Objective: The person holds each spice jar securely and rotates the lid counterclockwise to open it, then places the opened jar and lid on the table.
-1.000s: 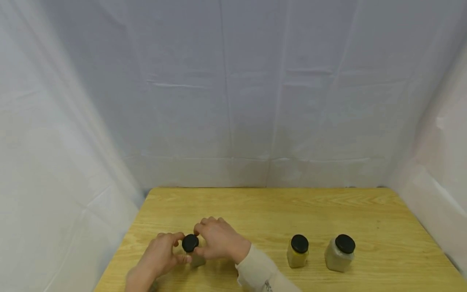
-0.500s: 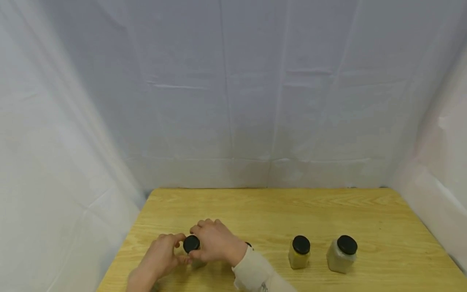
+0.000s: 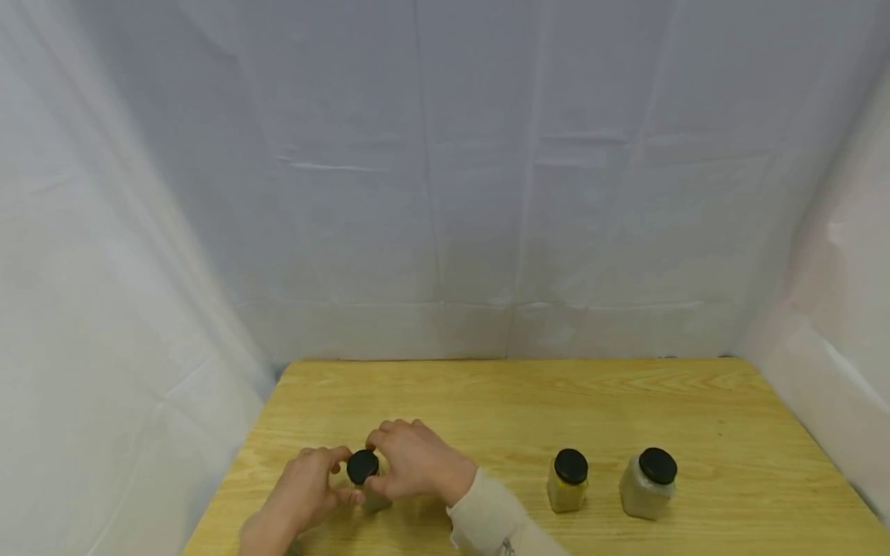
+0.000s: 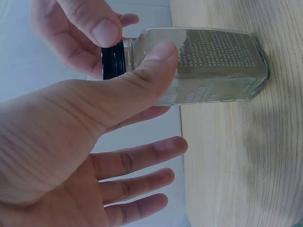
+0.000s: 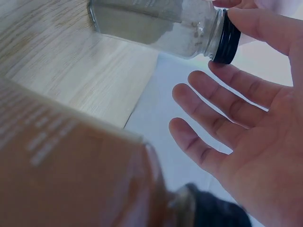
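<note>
A glass spice jar (image 4: 215, 66) of greyish-brown powder stands upright on the wooden table, in the left part of the head view. My left hand (image 3: 299, 494) holds its body between thumb and index finger; the other three fingers are spread straight in the left wrist view. On top sits a black screw lid (image 3: 362, 466). My right hand (image 3: 420, 463) pinches this lid by its rim with thumb and fingertips. In the right wrist view the remaining right fingers (image 5: 201, 146) extend away from the glass.
A blurred jar with orange-brown contents (image 5: 71, 170) stands close to the right wrist camera. Farther right are a jar with yellow contents (image 3: 567, 490) and a wider jar with pale contents (image 3: 645, 490), both black-lidded. White sheeting (image 3: 480, 232) surrounds the wooden table (image 3: 487, 394).
My right hand shifts slightly left across the lid, then back right, its fingers staying at the rim. My left hand and the jar keep their place.
</note>
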`<state>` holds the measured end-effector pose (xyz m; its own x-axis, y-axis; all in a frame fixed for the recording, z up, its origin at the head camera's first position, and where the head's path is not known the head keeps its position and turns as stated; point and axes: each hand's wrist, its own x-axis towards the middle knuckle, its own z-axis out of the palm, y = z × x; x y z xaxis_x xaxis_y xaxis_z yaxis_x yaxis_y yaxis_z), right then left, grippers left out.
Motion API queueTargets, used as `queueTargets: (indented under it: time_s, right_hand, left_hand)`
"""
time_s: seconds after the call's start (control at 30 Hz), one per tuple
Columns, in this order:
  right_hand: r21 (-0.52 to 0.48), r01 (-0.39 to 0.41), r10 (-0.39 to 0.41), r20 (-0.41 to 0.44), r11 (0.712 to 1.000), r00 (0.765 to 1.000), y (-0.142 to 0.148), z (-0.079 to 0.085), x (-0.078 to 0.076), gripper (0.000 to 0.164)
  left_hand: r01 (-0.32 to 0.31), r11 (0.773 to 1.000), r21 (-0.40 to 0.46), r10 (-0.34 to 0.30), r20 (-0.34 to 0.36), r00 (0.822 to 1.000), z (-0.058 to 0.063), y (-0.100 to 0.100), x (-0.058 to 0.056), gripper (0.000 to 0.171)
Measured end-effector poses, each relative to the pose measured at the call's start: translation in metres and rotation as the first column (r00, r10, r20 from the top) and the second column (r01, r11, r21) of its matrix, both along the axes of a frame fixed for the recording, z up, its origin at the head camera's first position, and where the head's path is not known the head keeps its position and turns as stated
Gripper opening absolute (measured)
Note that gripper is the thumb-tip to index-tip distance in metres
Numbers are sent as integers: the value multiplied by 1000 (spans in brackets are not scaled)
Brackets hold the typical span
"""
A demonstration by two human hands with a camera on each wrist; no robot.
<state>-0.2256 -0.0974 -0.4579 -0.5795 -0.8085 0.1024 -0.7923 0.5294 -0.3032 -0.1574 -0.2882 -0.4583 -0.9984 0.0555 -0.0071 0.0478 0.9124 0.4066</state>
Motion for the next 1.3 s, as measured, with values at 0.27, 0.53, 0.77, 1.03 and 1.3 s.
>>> queueTargets:
  time_s: [0.27,0.53,0.77,1.03,1.3]
  right_hand:
    - [-3,-26,26,-7,1000,1000,-7,-4,-1,42]
    - [47,24,-23,-16,999,1000,-7,-2,1,53]
    - [17,39,-38,-9,999,999,-2,1,-2,43]
    - [-2,5,-5,-1,1000,1000,-5,-2,-4,38]
    - [13,-19,19,-18,1000,1000,-13,-7,-5,48]
  left_hand:
    - [2,1000,29,-3,24,1000,-2,-2,-4,53]
    - [2,1000,25,-2,10,1000,-1,-2,-4,51]
    - [-7,999,32,7,27,1000,-2,-4,-4,56]
    - [5,999,32,-5,7,1000,-6,-6,-5,53]
    - [5,1000,25,-5,-10,1000,-8,-5,-6,53]
